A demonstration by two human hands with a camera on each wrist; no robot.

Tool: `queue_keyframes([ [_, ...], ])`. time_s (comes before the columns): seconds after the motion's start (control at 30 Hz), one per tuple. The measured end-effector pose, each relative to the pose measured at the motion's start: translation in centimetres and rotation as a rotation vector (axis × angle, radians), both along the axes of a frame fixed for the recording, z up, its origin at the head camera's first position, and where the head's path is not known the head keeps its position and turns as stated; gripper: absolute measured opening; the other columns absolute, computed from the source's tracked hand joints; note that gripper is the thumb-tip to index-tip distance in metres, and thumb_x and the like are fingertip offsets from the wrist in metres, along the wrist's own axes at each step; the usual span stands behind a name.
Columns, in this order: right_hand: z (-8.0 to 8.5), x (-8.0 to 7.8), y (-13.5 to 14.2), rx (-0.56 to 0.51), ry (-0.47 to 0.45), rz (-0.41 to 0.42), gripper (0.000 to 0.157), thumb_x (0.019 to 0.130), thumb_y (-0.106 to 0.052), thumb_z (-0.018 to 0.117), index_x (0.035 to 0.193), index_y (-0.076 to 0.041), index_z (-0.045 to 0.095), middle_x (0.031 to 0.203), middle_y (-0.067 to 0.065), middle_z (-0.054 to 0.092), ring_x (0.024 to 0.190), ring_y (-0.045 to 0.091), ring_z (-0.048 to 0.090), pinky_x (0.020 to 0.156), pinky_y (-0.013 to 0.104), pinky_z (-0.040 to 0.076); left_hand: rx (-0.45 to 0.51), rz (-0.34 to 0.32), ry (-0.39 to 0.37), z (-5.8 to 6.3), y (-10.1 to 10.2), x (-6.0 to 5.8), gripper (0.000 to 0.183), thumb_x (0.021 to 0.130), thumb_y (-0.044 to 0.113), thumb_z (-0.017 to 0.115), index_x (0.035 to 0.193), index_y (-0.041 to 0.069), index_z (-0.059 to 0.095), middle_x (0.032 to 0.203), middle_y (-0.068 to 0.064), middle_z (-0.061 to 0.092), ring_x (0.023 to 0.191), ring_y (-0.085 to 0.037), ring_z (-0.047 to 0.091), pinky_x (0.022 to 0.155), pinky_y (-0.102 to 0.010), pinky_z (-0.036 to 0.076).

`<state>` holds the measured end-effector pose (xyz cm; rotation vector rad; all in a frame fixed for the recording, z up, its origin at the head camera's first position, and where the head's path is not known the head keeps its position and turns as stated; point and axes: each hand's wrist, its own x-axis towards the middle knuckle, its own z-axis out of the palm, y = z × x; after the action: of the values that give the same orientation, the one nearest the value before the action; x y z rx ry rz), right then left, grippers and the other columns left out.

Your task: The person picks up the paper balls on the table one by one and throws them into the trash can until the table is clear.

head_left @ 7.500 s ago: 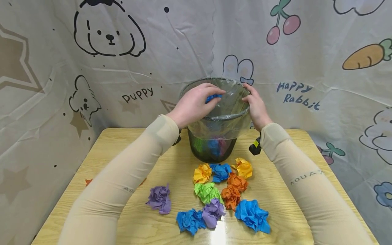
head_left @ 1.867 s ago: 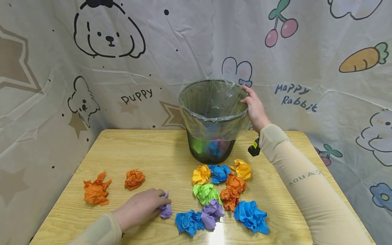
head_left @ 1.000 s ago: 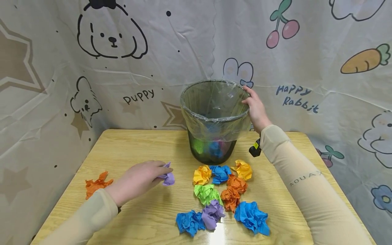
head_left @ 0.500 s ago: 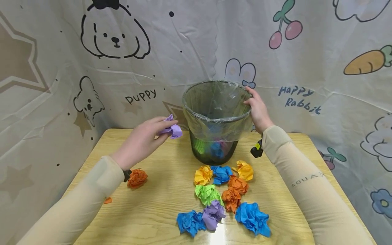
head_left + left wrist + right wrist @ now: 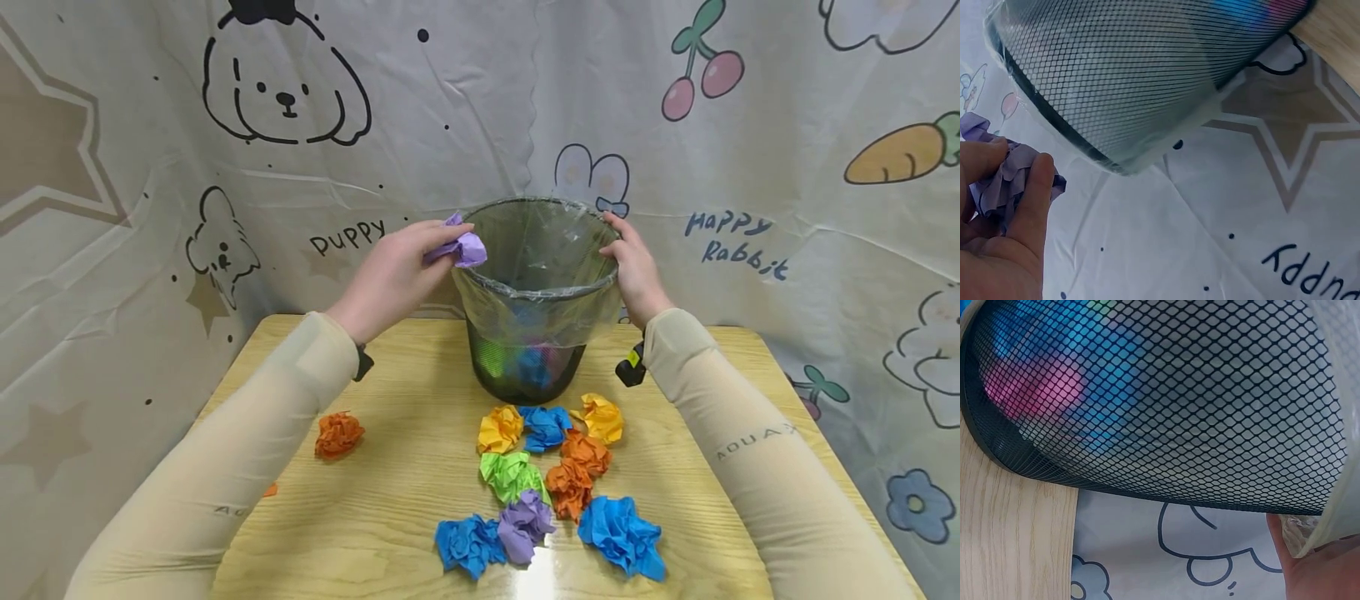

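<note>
left hand [image 5: 397,275] pinching crumpled purple paper [image 5: 470,249] near a lined mesh bin [image 5: 517,375], right hand [image 5: 635,273] gripping its rim, colorful paper balls [image 5: 512,477] on the surface [image 5: 405,508]

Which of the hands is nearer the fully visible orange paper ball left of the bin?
Left. The left hand is above and beyond the orange paper ball, pinching a purple paper ball beside the bin; the right hand is farther off, holding the bin's right rim.

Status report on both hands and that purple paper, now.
Left hand: pinching purple paper ball near lined bin, not yet in. Right hand: gripping bin's rim. Nothing seen in the way.
</note>
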<state>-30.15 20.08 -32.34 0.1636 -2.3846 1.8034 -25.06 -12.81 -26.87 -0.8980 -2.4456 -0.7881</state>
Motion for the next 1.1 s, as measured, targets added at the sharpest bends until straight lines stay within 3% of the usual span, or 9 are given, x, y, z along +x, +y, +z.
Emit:
queue_keyframes([
  [0.17,0.0,0.1,0.0,-0.01,-0.01,-0.002,0.065,0.101,-0.011,0.036,0.164,-0.023,0.028,0.171,-0.006,0.012,0.155,0.02,0.009,0.123,0.045,0.011,0.015,0.009,-0.039,0.7,1.6,-1.0,0.044,0.099,-0.001,0.064,0.14,0.013,0.065,0.139,-0.009,0.064,0.122,-0.02,0.062,0.097,-0.033,0.051],
  [0.33,-0.1,0.1,0.0,-0.013,-0.01,-0.002,0.065,0.101,-0.011,0.036,0.164,-0.023,0.028,0.171,-0.006,0.013,0.155,0.02,0.01,0.123,0.046,0.011,0.011,0.017,-0.086,0.9,3.1,-1.8,0.043,0.1,-0.001,0.06,0.141,0.014,0.065,0.139,-0.008,0.063,0.096,-0.02,0.06,0.074,-0.032,0.044],
  [0.63,0.0,0.1,0.0,-0.027,-0.006,-0.007,0.065,0.1,-0.01,0.037,0.164,-0.022,0.03,0.171,-0.004,0.014,0.155,0.021,0.011,0.123,0.044,0.013,-0.043,0.005,-0.153,0.8,5.3,-3.2,0.045,0.102,-0.003,0.051,0.142,0.014,0.064,0.14,-0.009,0.063,0.067,-0.02,0.041,0.062,-0.03,0.034],
  [0.77,-0.1,0.1,-0.1,-0.023,-0.007,-0.011,0.066,0.099,-0.01,0.037,0.164,-0.021,0.03,0.171,-0.004,0.014,0.155,0.021,0.011,0.123,0.044,0.013,-0.075,-0.009,-0.165,0.6,6.2,-3.6,0.044,0.103,-0.001,0.048,0.142,0.013,0.063,0.141,-0.009,0.062,0.063,-0.018,0.036,0.062,-0.029,0.034],
  [1.0,0.0,0.2,-0.2,-0.025,-0.007,-0.003,0.065,0.1,-0.011,0.036,0.164,-0.022,0.028,0.171,-0.005,0.013,0.155,0.021,0.011,0.123,0.045,0.013,-0.136,-0.002,-0.204,0.4,7.0,-4.1,0.045,0.103,0.003,0.047,0.145,0.013,0.061,0.144,-0.009,0.06,0.075,-0.02,0.046,0.076,-0.031,0.039],
  [1.1,0.0,0.2,-0.3,-0.038,-0.008,0.001,0.066,0.1,-0.01,0.036,0.164,-0.022,0.028,0.171,-0.005,0.013,0.155,0.02,0.011,0.123,0.045,0.014,-0.132,-0.002,-0.221,0.2,7.0,-4.3,0.046,0.103,0.004,0.049,0.146,0.015,0.06,0.146,-0.008,0.058,0.072,-0.02,0.044,0.073,-0.031,0.039],
])
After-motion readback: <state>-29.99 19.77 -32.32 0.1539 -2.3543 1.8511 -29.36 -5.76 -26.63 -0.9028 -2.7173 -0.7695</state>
